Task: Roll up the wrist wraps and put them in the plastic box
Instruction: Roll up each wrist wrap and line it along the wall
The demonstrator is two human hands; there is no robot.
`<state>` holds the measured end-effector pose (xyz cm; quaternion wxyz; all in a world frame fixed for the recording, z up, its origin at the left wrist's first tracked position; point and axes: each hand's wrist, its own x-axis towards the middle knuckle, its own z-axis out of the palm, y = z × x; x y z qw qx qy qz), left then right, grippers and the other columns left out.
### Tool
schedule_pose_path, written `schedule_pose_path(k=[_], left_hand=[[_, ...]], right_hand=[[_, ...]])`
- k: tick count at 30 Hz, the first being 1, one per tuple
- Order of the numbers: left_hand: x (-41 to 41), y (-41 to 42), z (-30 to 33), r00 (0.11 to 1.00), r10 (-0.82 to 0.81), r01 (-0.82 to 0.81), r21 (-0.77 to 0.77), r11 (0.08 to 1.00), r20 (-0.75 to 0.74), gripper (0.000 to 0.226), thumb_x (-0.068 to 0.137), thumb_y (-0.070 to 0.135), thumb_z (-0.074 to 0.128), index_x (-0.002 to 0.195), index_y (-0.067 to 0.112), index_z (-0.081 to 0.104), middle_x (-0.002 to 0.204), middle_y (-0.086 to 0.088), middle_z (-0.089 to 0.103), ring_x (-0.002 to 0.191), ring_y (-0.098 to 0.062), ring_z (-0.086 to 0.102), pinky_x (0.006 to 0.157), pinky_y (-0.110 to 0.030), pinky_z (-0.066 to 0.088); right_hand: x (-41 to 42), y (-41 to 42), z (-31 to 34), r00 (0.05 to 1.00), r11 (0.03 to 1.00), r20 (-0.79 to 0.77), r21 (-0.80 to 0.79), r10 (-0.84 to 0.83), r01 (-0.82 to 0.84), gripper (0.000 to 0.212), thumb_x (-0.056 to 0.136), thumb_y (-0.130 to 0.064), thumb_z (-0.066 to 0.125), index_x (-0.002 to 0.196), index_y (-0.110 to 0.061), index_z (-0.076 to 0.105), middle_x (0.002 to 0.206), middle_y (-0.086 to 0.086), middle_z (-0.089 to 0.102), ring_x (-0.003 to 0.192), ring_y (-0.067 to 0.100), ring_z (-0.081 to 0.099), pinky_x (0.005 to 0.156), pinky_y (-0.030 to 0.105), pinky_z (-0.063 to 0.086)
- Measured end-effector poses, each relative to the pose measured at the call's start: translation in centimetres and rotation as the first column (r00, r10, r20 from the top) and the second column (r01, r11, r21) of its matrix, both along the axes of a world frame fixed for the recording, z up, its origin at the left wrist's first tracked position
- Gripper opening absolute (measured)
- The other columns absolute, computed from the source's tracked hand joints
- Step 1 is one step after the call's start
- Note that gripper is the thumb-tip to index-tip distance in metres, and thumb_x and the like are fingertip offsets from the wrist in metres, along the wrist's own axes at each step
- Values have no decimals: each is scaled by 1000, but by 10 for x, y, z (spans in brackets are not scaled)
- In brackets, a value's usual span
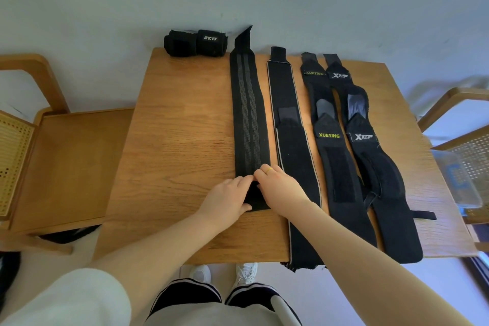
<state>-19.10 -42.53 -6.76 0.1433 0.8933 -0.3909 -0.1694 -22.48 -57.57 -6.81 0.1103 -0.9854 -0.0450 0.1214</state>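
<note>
A long black wrist wrap with grey stripes (247, 114) lies lengthwise on the wooden table (180, 140). My left hand (229, 197) and my right hand (277, 185) both pinch its near end, where the fabric is folded over. To its right lie a black wrap with pale edging (288, 145), a XUEYING wrap (333, 167) and an XTEP wrap (375, 174), all flat. A rolled black wrap (195, 43) sits at the table's far left corner. A clear plastic box (457, 177) rests on the chair at the right.
A wooden chair (53, 161) with a cane back stands left of the table, another chair (465, 119) at the right holds the box. The wall is just behind the table. My legs and white shoes show below the near edge.
</note>
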Motion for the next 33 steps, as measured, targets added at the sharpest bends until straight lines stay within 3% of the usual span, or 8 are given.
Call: schedule_pose_path(k=[5, 9, 13, 17, 22, 28, 30, 33], left_hand=[[2, -1, 2, 999, -35, 34, 56, 998, 10, 62, 93, 34, 55, 147, 17, 29, 130, -1, 47, 116, -17, 49, 94, -26, 42], [5, -5, 3, 999, -43, 45, 101, 994, -20, 56, 93, 32, 55, 144, 18, 36, 132, -3, 43, 119, -19, 45, 98, -29, 43], [8, -7, 2, 998, -39, 45, 123, 991, -53, 52, 93, 34, 55, 142, 20, 42, 129, -3, 41, 119, -19, 39, 97, -31, 39], [16, -8, 4, 993, -44, 59, 140, 988, -109, 50, 94, 35, 53, 142, 22, 42, 134, 0, 41, 122, -20, 40, 96, -33, 40], [29, -13, 9, 982, -39, 76, 199, 977, -186, 44, 94, 35, 53, 137, 22, 48, 131, -1, 48, 115, -21, 49, 89, -38, 48], [38, -12, 11, 954, 44, -11, 112, 994, -296, 39, 96, 28, 51, 135, 22, 48, 125, -5, 58, 108, -21, 56, 87, -35, 49], [37, -13, 14, 966, 43, -18, 101, 995, -255, 36, 98, 26, 46, 134, 22, 43, 124, -6, 57, 104, -21, 56, 84, -35, 50], [32, -13, 15, 990, -25, 44, 139, 989, -139, 50, 98, 40, 43, 143, 19, 35, 139, -3, 41, 121, -20, 45, 93, -36, 47]], right_hand=[[11, -12, 5, 984, 991, -177, 132, 0, 24, 26, 99, -18, 45, 123, -15, 54, 116, 3, 52, 107, 17, 51, 86, 23, 41], [12, -13, 10, 974, 991, -227, 132, 17, 14, 30, 101, -27, 41, 123, -15, 58, 113, 3, 55, 105, 17, 55, 88, 26, 45], [9, -14, 19, 969, 995, -229, 55, 90, -79, 41, 94, -44, 51, 128, -21, 55, 117, -1, 55, 105, 16, 55, 86, 29, 49], [-4, -18, 19, 969, 995, -229, 23, 95, -92, 65, 82, -40, 70, 136, -21, 40, 127, -2, 53, 114, 18, 53, 93, 33, 48], [-8, -9, 3, 981, 970, -76, -153, 179, -189, 56, 87, -30, 65, 136, -20, 40, 136, 2, 42, 123, 19, 41, 99, 31, 38], [11, -21, 16, 961, 988, -278, 147, -3, 45, 50, 84, -31, 69, 130, -21, 51, 117, -2, 59, 108, 17, 56, 91, 30, 48], [18, -24, 17, 946, 981, -324, 177, -22, 83, 52, 82, -30, 71, 129, -20, 52, 118, 0, 60, 109, 18, 56, 92, 31, 48], [31, -30, 21, 913, 964, -398, 198, -89, 180, 57, 80, -30, 74, 130, -16, 51, 122, 2, 59, 114, 20, 55, 94, 30, 46]])
